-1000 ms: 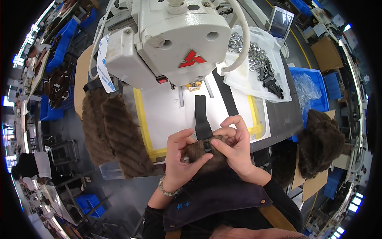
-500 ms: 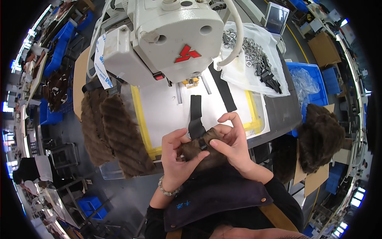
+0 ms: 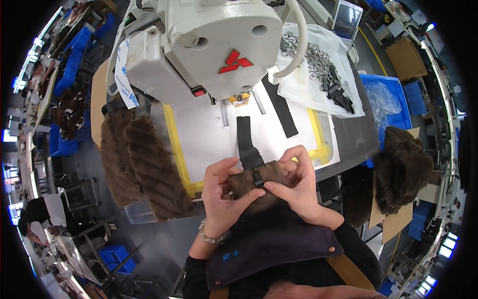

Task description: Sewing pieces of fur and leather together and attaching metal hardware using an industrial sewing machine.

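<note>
Between my two hands is a brown fur piece, held at the table's near edge. My left hand pinches its left end, thumb in front and fingers behind. My right hand grips the right end, its thumb pressing near the middle. A small black buckle-like part sits on the fur between my thumbs. From behind it a black webbing strap runs away from me over the white work surface. Fingertips behind the fur are partly hidden.
A large white sewing machine stands ahead, its yellow presser foot above the surface. Another black strap lies to the right. Metal rings and black fittings fill a white bag. Fur pieces hang at left; more fur is at right.
Both hands have shifted slightly right with the fur piece. My right fingers have curled down closer to the fur, and the black buckle-like part has turned more upright.
</note>
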Tool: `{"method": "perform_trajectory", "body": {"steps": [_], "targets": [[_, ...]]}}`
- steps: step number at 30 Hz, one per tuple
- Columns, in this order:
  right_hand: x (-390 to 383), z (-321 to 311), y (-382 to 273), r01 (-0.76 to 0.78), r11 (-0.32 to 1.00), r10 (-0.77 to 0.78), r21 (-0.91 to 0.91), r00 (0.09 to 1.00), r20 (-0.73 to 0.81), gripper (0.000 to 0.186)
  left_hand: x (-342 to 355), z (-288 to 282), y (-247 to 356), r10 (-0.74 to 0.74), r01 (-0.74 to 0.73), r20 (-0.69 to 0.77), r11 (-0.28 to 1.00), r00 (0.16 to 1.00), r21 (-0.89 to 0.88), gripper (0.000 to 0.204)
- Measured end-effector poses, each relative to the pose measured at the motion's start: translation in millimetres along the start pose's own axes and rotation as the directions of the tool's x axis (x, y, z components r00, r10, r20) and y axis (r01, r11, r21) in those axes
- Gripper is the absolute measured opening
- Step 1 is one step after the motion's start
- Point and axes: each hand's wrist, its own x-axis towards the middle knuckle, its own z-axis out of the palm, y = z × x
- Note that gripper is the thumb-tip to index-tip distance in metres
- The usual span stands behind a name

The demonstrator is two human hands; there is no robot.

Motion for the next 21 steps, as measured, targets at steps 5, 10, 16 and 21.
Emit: {"method": "perform_trajectory", "body": {"steps": [5, 10, 16, 21], "targets": [[-2.6, -2.4, 1.1, 0.018, 0.999, -0.019, -0.034, 1.0, -0.018, 0.049, -0.3, 0.0, -0.6, -0.027, 0.028, 0.01, 0.999, 1.0, -0.023, 0.07], [-3.9, -1.3, -4.9, 0.026, 0.994, -0.03, -0.106, 0.999, -0.029, 0.049, -0.4, -1.3, -0.5, -0.02, 0.022, 0.058, 0.999, 0.998, -0.035, 0.069], [-2.6, -1.5, -3.2, 0.057, 0.998, -0.058, -0.041, 0.998, -0.021, 0.049, 1.0, -0.1, -2.6, -0.025, 0.028, 0.067, 0.999, 0.997, -0.033, 0.068], [-0.5, -3.8, 0.4, 0.092, 0.995, -0.093, 0.042, 0.995, 0.021, 0.048, 2.0, 0.3, -1.8, -0.036, 0.039, 0.082, 0.998, 0.996, -0.041, 0.068]]}}
